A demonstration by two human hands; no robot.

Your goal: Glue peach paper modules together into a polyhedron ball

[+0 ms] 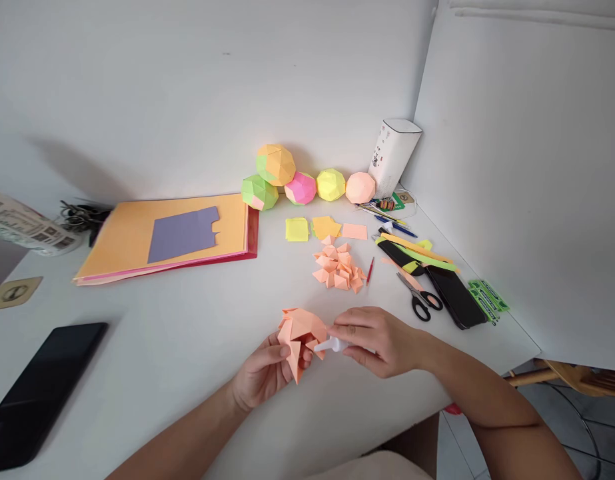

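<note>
The left hand point(267, 372) grips a peach paper shape point(302, 325); the right hand point(380, 341) holds a white nozzle point(333, 344) at its opening.

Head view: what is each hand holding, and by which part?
Left hand: peach paper shape, by its lower left side. Right hand: white nozzle-tipped applicator, by its body, mostly hidden in the grip.

Dark-screened device point(44, 393) flat at left; black phone point(453, 295) just beside green packets point(488, 300); wooden furniture point(580, 379) lower right
</note>
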